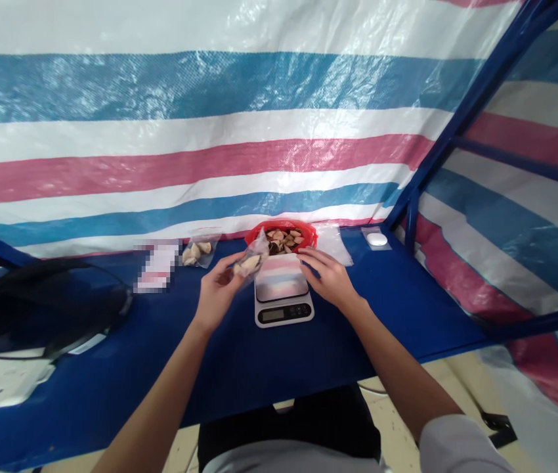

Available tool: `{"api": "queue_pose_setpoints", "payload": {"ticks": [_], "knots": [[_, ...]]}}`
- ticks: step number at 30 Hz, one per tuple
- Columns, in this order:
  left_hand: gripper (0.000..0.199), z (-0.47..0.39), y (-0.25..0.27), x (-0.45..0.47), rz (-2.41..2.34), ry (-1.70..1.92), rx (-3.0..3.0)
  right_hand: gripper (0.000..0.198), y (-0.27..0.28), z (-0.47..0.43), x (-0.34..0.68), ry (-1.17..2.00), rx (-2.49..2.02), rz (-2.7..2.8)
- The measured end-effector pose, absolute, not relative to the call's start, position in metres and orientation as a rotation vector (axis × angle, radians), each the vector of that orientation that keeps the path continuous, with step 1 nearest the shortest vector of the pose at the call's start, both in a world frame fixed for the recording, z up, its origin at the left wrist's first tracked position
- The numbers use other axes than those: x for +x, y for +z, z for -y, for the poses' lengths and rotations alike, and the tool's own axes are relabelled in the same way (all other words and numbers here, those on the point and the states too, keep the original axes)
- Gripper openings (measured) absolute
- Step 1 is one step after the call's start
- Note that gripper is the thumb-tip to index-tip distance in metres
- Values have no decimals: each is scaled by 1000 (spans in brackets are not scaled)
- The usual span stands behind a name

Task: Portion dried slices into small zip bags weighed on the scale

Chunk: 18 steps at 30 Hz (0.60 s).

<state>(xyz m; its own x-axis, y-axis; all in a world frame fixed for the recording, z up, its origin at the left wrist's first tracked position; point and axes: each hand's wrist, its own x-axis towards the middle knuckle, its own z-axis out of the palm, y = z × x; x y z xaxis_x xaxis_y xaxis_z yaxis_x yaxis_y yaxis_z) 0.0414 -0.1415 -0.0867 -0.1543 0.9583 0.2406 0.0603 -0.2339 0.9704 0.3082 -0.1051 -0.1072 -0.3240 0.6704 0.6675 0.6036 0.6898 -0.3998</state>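
Observation:
My left hand [218, 292] is closed on a small clear plastic bag [250, 264] with pale, beige chunks inside, held up by the left edge of a kitchen scale [283, 289]. The scale has a shiny plate and a dark display strip along its front. By the plate's right edge is my right hand [329, 276], fingers stretched out and apart, nothing visible in them; whether they touch the scale I cannot tell. Just behind the scale sits a red bag [310, 236], its mouth spread wide, with brown and pale dried pieces [283, 240] in it.
A second clear bag of pale chunks [197, 253] lies left, beside a blurred paper [158, 266]. Flat clear bags [335, 244] and a white round item [376, 239] are at the right. A black mesh object [37, 309] and a power strip [0, 381] occupy the blue table's [279, 368] left end.

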Motion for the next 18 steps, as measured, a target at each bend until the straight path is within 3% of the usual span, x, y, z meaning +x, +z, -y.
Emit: {"api": "queue_pose_setpoints", "payload": {"ticks": [9,18], "knots": [[46,152,-88,74,-938,1340,966,42,-108,92,278,946,-919,1566],[39,147,-91,66,-960,1245,828,45,-103,94,270,1308,-937,1261]]}}
